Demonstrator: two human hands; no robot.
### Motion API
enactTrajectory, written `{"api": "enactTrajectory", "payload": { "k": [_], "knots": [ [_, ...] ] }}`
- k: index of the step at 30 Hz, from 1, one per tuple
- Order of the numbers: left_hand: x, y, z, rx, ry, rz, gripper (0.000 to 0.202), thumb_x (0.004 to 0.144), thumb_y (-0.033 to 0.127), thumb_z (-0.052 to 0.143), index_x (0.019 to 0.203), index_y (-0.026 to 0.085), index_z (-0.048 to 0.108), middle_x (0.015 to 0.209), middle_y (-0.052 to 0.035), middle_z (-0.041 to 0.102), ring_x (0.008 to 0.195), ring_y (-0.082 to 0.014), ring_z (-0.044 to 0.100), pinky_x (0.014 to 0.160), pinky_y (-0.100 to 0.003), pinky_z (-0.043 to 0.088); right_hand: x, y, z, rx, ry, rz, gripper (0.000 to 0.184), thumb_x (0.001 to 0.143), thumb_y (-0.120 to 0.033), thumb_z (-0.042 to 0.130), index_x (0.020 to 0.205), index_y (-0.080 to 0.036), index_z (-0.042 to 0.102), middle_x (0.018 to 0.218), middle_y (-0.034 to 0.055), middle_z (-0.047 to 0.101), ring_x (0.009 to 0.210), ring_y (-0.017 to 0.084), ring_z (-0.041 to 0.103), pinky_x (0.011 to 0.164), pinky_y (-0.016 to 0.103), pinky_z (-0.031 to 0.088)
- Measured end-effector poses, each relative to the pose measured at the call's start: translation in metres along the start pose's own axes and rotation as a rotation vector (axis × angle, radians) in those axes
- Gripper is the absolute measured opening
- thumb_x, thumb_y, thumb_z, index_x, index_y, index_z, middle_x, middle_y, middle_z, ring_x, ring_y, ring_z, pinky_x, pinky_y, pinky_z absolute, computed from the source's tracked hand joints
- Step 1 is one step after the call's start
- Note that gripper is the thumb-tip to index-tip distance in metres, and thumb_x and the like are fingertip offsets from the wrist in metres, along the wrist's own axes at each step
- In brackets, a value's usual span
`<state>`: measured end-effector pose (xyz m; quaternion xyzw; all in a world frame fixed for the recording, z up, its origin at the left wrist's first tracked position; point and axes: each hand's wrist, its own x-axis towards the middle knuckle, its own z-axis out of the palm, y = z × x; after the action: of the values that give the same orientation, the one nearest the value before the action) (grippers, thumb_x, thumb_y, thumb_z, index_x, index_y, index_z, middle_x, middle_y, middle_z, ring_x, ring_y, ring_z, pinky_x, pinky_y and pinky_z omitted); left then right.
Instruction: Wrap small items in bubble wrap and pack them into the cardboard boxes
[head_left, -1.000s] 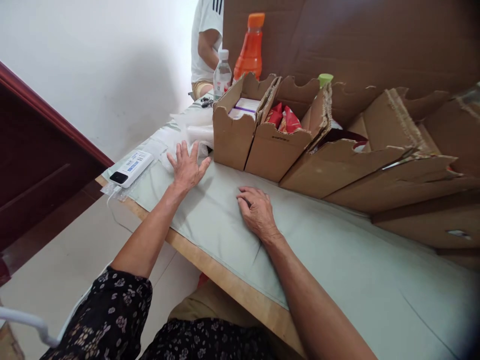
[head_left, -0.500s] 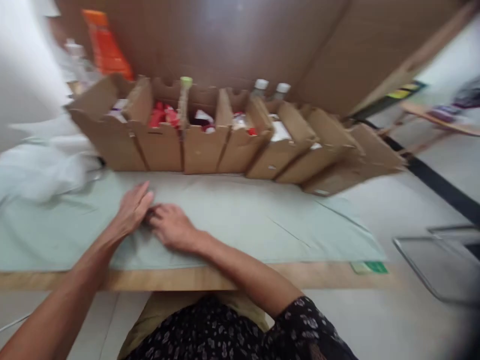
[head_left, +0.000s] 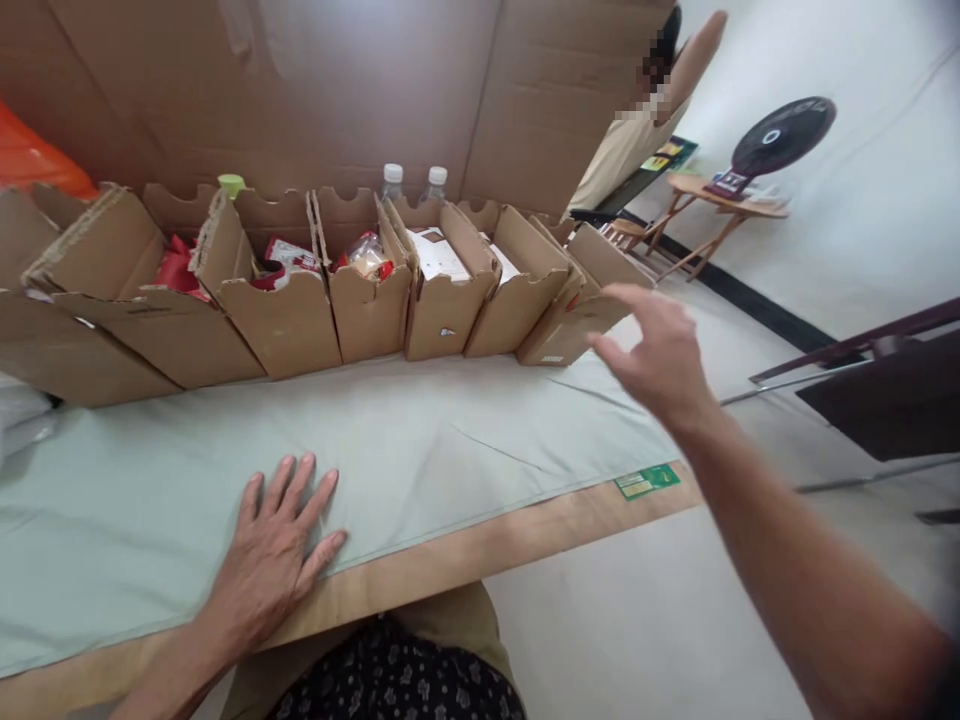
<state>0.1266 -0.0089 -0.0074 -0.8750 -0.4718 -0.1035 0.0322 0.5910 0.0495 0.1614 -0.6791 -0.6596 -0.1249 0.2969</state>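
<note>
My left hand [head_left: 277, 550] lies flat on the pale green cloth [head_left: 382, 430], fingers spread, close to the table's front edge. Raised at the right, my right hand [head_left: 660, 350] has thumb and fingers apart and holds nothing. It is nearest to the rightmost cardboard box [head_left: 559, 315] and overlaps its edge in view; whether it touches the box I cannot tell. Several open-topped cardboard boxes stand in a row along the back of the cloth. Among their contents are a red packet [head_left: 180, 265], a clear-and-red wrapped packet [head_left: 367, 258] and white cards or papers [head_left: 437, 254].
Behind the boxes rise a large cardboard panel [head_left: 390, 100] and two bottles with white caps [head_left: 392, 175]. A green card [head_left: 646, 482] lies on the wooden table edge [head_left: 525, 520]. At the right are another person [head_left: 626, 150], a fan [head_left: 784, 135] on a small wooden table and a dark chair [head_left: 892, 395].
My hands have come apart. The right has swung up and right to the end box; the left has flattened on the cloth. The view has turned to the right.
</note>
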Motion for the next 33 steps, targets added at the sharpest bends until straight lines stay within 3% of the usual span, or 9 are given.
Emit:
{"api": "enactTrajectory", "payload": {
  "k": [2, 5, 8, 12, 16, 23, 28, 30, 33],
  "knots": [
    [0.0, -0.003, 0.0, 0.022, -0.009, 0.013, 0.061, 0.101, 0.052, 0.041, 0.152, 0.022, 0.059, 0.165, -0.0167, 0.046, 0.153, -0.0424, 0.042, 0.12, -0.067, 0.033, 0.038, 0.039, 0.003, -0.181, -0.033, 0.064, 0.058, 0.077, -0.025, 0.079, 0.134, -0.022, 0.068, 0.141, 0.0173, 0.066, 0.133, 0.039, 0.057, 0.109, 0.06, 0.04],
    [-0.001, -0.005, -0.001, 0.05, -0.009, 0.022, 0.061, 0.101, 0.052, 0.041, 0.152, 0.024, 0.058, 0.166, -0.0148, 0.046, 0.153, -0.0406, 0.042, 0.12, -0.066, 0.035, 0.066, 0.067, 0.014, -0.343, -0.21, 0.083, 0.028, 0.075, -0.02, 0.079, 0.103, -0.021, 0.079, 0.102, 0.0136, 0.077, 0.11, 0.034, 0.065, 0.101, 0.055, 0.041],
    [-0.001, -0.004, -0.001, 0.056, 0.006, 0.023, 0.061, 0.102, 0.053, 0.042, 0.153, 0.023, 0.057, 0.166, -0.0147, 0.046, 0.153, -0.04, 0.043, 0.12, -0.065, 0.035, 0.062, 0.076, 0.017, -0.399, -0.264, 0.081, 0.005, 0.078, -0.018, 0.079, 0.075, -0.022, 0.078, 0.056, 0.0033, 0.058, 0.079, 0.026, 0.063, 0.092, 0.051, 0.042],
    [0.0, -0.003, -0.002, 0.028, 0.006, 0.014, 0.061, 0.102, 0.054, 0.043, 0.153, 0.024, 0.056, 0.165, -0.0135, 0.047, 0.153, -0.0392, 0.043, 0.121, -0.065, 0.035, 0.036, 0.078, 0.0, -0.313, -0.32, 0.001, 0.024, 0.072, -0.027, 0.085, 0.055, -0.028, 0.068, 0.041, -0.0043, 0.039, 0.048, 0.015, 0.041, 0.069, 0.039, 0.044],
    [0.0, -0.002, -0.003, -0.013, -0.004, -0.023, 0.06, 0.101, 0.054, 0.043, 0.153, 0.026, 0.057, 0.165, -0.0122, 0.047, 0.154, -0.0383, 0.042, 0.123, -0.064, 0.032, 0.027, 0.045, -0.018, -0.144, -0.552, -0.162, 0.039, 0.074, -0.034, 0.081, 0.046, -0.029, 0.055, 0.043, -0.0047, 0.046, 0.04, 0.011, 0.032, 0.049, 0.03, 0.032],
    [0.002, -0.001, -0.004, -0.026, 0.004, -0.019, 0.06, 0.101, 0.054, 0.045, 0.15, 0.023, 0.059, 0.164, -0.0136, 0.048, 0.153, -0.039, 0.042, 0.123, -0.064, 0.032, 0.065, -0.082, 0.002, 0.027, -0.692, -0.125, 0.041, 0.074, -0.007, 0.071, 0.043, -0.02, 0.047, 0.042, -0.0062, 0.045, 0.041, 0.007, 0.037, 0.049, 0.027, 0.03],
    [0.001, -0.002, -0.002, -0.088, 0.002, -0.036, 0.062, 0.099, 0.054, 0.047, 0.15, 0.022, 0.06, 0.164, -0.0157, 0.048, 0.153, -0.0419, 0.042, 0.123, -0.068, 0.031, 0.068, -0.148, 0.005, 0.492, -0.518, -0.076, 0.021, 0.086, -0.007, 0.06, 0.074, -0.018, 0.072, 0.064, -0.0048, 0.067, 0.057, 0.008, 0.061, 0.062, 0.024, 0.052],
    [0.002, -0.003, -0.004, -0.146, -0.017, -0.061, 0.061, 0.099, 0.056, 0.046, 0.149, 0.023, 0.061, 0.164, -0.0153, 0.049, 0.153, -0.0411, 0.042, 0.123, -0.068, 0.032, 0.065, -0.145, -0.003, 0.679, -0.279, -0.098, 0.019, 0.087, -0.009, 0.06, 0.088, -0.018, 0.076, 0.08, -0.0019, 0.075, 0.072, 0.01, 0.069, 0.075, 0.027, 0.058],
    [0.016, -0.006, -0.02, -0.321, -0.065, -0.13, 0.062, 0.1, 0.058, 0.042, 0.15, 0.024, 0.059, 0.163, -0.013, 0.05, 0.153, -0.0369, 0.043, 0.121, -0.061, 0.039, 0.063, -0.097, -0.014, 0.691, 0.163, -0.028, 0.017, 0.084, -0.011, 0.062, 0.089, -0.016, 0.078, 0.089, 0.0037, 0.078, 0.084, 0.013, 0.071, 0.086, 0.031, 0.058]
  ]
}}
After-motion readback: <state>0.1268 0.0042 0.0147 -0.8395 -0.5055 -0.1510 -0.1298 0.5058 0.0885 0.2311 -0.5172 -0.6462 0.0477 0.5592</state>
